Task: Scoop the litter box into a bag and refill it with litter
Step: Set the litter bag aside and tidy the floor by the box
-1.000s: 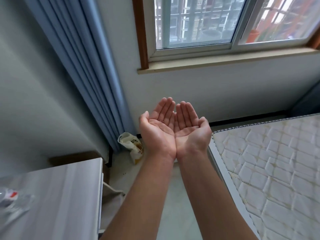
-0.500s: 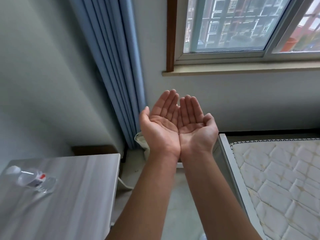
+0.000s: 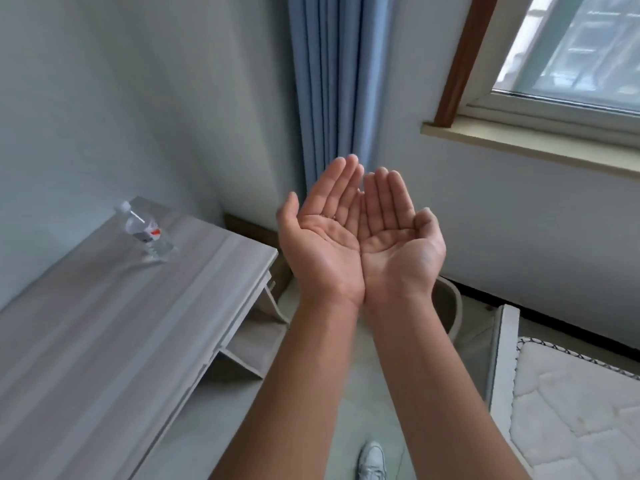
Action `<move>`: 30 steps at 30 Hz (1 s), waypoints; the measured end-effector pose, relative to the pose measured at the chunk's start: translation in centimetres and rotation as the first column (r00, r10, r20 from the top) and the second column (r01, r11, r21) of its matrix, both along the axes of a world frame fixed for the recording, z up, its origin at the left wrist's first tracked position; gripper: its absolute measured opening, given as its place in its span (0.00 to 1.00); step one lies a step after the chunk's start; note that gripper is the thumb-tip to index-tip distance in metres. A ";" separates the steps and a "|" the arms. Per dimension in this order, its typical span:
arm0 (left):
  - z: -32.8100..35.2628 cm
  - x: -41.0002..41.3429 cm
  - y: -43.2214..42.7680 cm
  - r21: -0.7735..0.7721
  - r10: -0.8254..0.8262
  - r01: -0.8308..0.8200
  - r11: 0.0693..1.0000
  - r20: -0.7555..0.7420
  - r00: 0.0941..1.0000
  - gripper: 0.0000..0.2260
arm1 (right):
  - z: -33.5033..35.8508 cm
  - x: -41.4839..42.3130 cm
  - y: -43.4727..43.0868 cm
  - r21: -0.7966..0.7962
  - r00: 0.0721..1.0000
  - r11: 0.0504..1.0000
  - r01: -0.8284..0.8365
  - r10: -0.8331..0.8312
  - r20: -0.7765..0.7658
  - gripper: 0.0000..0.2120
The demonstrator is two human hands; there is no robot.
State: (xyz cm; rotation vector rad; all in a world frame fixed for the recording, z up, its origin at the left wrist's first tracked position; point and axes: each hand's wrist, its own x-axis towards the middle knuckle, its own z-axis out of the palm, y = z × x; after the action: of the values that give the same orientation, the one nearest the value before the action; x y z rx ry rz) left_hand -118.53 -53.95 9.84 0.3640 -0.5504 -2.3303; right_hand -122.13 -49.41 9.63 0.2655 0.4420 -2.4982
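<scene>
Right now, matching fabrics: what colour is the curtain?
The curtain is plain light blue; head view.

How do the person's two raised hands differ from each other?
The left hand has fingertips that reach higher in the picture than those of the right hand. The left thumb stands out straight, while the right thumb bends inward. The left hand's fingers show against the blue curtain, the right hand's mostly against the pale wall. Both are palm up, empty, and touch along their little-finger edges to form a cup.
</scene>
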 end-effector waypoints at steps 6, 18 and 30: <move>0.5 5.8 -0.5 0.020 0.218 -0.217 0.976 -0.024 0.976 0.28 | 0.8 5.0 -1.1 -0.020 0.978 0.978 -0.208 0.208 -0.003 0.26; 1.3 27.3 -1.4 0.050 0.599 -0.597 0.801 -0.042 0.800 0.26 | 1.4 25.1 -4.2 -0.034 0.802 0.801 -0.598 0.596 -0.041 0.26; 2.7 55.1 3.5 0.103 0.900 -0.896 0.431 -0.112 0.420 0.25 | 3.1 52.5 -1.9 -0.099 0.462 0.454 -0.886 0.883 -0.081 0.26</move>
State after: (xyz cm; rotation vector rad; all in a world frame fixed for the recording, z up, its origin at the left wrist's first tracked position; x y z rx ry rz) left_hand -63.42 -50.48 12.57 0.3636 -0.1410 -1.2580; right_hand -69.59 -51.34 12.78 -0.0618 0.2989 -1.4467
